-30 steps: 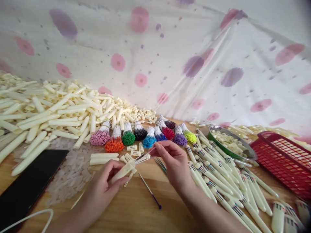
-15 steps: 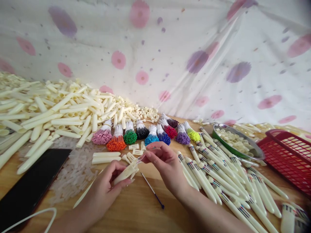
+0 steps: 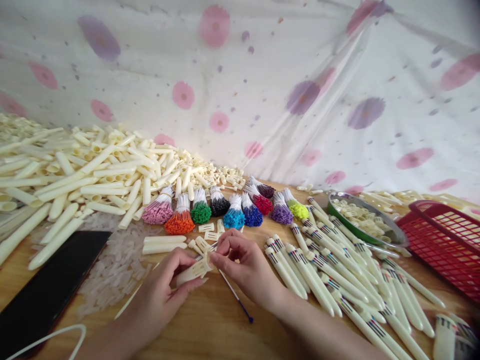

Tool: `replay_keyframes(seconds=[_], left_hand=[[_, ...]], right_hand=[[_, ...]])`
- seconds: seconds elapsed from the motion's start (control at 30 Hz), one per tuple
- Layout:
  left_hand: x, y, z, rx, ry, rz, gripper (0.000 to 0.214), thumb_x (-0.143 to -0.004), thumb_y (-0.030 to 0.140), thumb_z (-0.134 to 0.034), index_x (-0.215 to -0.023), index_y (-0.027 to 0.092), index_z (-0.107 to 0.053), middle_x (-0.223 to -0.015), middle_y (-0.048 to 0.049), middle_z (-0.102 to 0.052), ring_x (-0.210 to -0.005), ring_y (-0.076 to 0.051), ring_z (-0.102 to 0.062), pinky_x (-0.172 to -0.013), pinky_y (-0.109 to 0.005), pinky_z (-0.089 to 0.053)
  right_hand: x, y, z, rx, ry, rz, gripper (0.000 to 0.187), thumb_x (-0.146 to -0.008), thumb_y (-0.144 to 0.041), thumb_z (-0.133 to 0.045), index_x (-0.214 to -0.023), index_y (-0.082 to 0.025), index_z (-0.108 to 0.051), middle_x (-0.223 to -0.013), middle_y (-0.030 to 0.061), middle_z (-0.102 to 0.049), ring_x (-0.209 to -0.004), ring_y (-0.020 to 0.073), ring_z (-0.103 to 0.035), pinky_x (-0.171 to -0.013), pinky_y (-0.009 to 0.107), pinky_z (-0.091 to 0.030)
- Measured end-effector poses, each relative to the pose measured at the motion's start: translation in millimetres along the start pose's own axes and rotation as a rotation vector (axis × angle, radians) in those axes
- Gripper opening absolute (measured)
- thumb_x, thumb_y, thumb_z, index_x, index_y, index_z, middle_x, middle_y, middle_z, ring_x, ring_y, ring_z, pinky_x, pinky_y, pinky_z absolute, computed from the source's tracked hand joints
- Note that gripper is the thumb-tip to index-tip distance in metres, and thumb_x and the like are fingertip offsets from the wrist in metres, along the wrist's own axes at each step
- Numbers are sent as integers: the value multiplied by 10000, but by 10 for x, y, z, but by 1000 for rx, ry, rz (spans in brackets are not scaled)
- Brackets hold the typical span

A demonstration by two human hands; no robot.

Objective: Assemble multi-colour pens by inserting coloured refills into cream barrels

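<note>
My left hand (image 3: pixel 163 287) is closed around a cream slotted pen barrel (image 3: pixel 192 272), its slotted end tilted up to the right. At that end, the thumb and fingers of my right hand (image 3: pixel 250 262) are pinched together, touching the rim; whatever sits between the fingertips is too small to make out. A dark thin piece shows beside the slots. On the wood below my right hand lies one pen refill (image 3: pixel 236 296), white with a dark blue end. Several loose slotted cream pieces (image 3: pixel 202 244) lie just beyond the barrel.
Rubber-banded refill bundles of many colours (image 3: pixel 235 212) stand behind my hands. Cream tubes (image 3: pixel 86 175) are heaped at left, above clear plastic bits (image 3: pixel 108 272) and a black phone (image 3: pixel 48 290). Multicolour pens (image 3: pixel 337 260), a green-sided bowl (image 3: pixel 367 220) and a red basket (image 3: pixel 442 245) occupy the right.
My right hand has moved slightly down and left, bringing its fingertips onto the slotted end of the barrel. The thin piece between the fingers no longer shows clearly.
</note>
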State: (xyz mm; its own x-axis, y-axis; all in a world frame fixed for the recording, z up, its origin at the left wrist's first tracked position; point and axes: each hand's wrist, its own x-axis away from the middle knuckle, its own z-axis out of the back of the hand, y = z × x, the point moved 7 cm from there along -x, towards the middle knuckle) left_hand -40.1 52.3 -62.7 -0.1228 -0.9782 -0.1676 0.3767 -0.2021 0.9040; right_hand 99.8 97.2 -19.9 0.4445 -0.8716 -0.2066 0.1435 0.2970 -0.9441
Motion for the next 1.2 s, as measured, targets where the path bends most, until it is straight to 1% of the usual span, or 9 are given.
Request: replay_keyframes(seconds=[0.27,0.37,0.47,0.57,0.63,0.77,0.87,1.03,1.2], left_hand=[[-2,-15,14,-34,-18,-18,63,-860,296,-529,-893,245,-511,-858,6,-613,-819,-170,-613,-725,-263,-486],[8,-17,43,-9,-7,-19,74,-860,300,-531,-911,250,-513,-878,6,-613,-828,-167,-604,-727,-252,-485],[9,-72,91,5,25,33,101,-859,321,-530,-936,258,-510,-883,12,-602,-802,-158,-593,-695,-234,-488],[-7,-102,156,15,72,81,130,-853,353,-525,-929,249,-506,-826,14,-592,-770,-162,-588,-666,-234,-492],[-26,-80,197,16,97,92,149,-843,372,-529,-912,242,-507,-751,23,-582,-714,-158,-583,-638,-231,-492],[-51,12,242,16,120,73,155,-859,367,-500,-925,228,-522,-675,28,-585,-664,-154,-584,-641,-239,-489],[-33,40,205,37,94,45,145,-886,362,-461,-906,231,-519,-645,32,-595,-623,-146,-587,-623,-232,-486],[42,-19,39,53,-17,30,122,-904,348,-447,-942,254,-517,-610,56,-575,-558,-128,-570,-572,-203,-472],[36,-81,-38,121,-32,47,120,-821,299,-592,-934,260,-585,-789,23,-635,-730,-154,-616,-663,-212,-506]], right_hand=[[-82,-207,120,99,-115,156,159,-859,-292,-560,-753,-183,-607,-817,18,-554,-784,127,-523,-699,243,-420],[-82,-206,191,407,-188,99,169,-864,-269,-548,-731,-175,-594,-777,11,-564,-696,112,-514,-628,226,-396],[-17,-62,159,829,-380,-61,151,-796,-302,-634,-726,-174,-599,-740,7,-597,-643,122,-509,-558,228,-329],[32,43,113,1001,-518,-150,172,-774,-344,-654,-809,-180,-618,-793,26,-648,-715,159,-559,-563,234,-315],[-10,57,181,1064,-475,-178,147,-809,-323,-611,-844,-180,-617,-836,39,-664,-763,174,-584,-588,239,-332],[-117,15,498,1167,-330,-188,163,-865,-307,-522,-817,-180,-612,-838,46,-674,-747,183,-605,-600,254,-356],[-84,46,654,1273,-337,-209,174,-842,-328,-550,-797,-175,-622,-830,61,-682,-742,209,-620,-602,273,-379],[108,284,528,1372,-349,-253,221,-817,-345,-603,-878,-133,-617,-902,142,-681,-850,274,-634,-647,312,-441],[174,362,483,1356,-289,-228,78,-869,-139,-509,-877,-119,-584,-901,155,-681,-845,256,-639,-629,299,-440]])
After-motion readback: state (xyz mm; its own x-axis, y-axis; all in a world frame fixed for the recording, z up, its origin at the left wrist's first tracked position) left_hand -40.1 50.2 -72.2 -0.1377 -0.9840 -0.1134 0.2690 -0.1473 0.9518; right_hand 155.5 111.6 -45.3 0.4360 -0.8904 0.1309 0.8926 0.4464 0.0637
